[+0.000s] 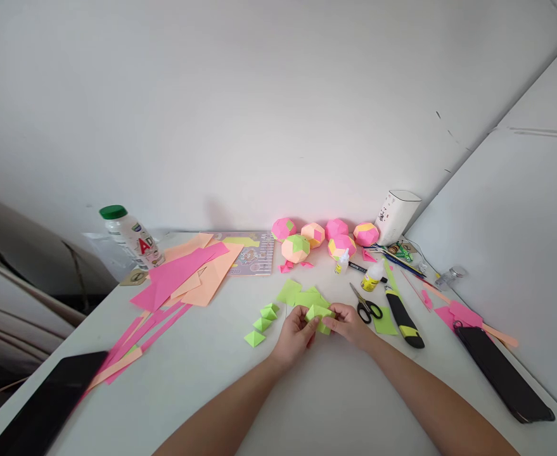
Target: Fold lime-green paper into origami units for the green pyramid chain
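Both my hands meet over the white table (278, 392), pinching one small green folded paper piece (320, 313) between them. My left hand (293, 335) grips its left side with the fingers curled. My right hand (349, 324) holds its right side, fingers closed on it. Loose green paper squares (300, 294) lie just beyond the hands. Three finished green folded pyramids (263, 323) sit in a row to the left of my left hand.
Several pink, orange and green paper balls (323, 239) line the wall. Scissors (366, 306), glue bottles (371, 276), a utility knife (404, 316), pens and a white box (396, 216) lie to the right. Pink and orange sheets (190, 272), a bottle (130, 237) and dark phones (501, 373) sit around.
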{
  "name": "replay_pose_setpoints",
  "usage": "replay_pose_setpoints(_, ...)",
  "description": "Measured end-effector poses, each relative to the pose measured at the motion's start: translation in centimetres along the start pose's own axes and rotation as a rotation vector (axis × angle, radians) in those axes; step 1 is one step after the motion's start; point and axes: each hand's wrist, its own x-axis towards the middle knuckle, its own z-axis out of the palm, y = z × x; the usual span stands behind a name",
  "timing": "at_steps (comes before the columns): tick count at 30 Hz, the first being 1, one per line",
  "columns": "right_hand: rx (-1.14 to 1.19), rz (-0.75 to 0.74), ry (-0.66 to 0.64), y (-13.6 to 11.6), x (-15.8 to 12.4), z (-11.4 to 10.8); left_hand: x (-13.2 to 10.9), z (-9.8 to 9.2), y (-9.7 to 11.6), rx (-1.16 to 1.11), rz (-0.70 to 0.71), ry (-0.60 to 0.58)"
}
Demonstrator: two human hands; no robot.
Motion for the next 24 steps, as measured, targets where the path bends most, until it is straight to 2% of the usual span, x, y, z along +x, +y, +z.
replay_pose_setpoints(5, -0.006, -0.012, -0.003, -0.14, -0.02, -0.01, 0.14, -0.23, -0.43, -0.018, 0.016, -0.003)
replay_pose_setpoints(14, 0.062, -0.009, 0.009, -0.34, -0.09, -0.04, -0.29, -0.26, 0.40, 0.133, -0.003, -0.066)
replay_pose_setpoints(24, 0.058, -0.035, 0.003, -0.75, -0.10, 0.15, 0.05, -0.10, 0.02, 0.058, 0.008, 0.054)
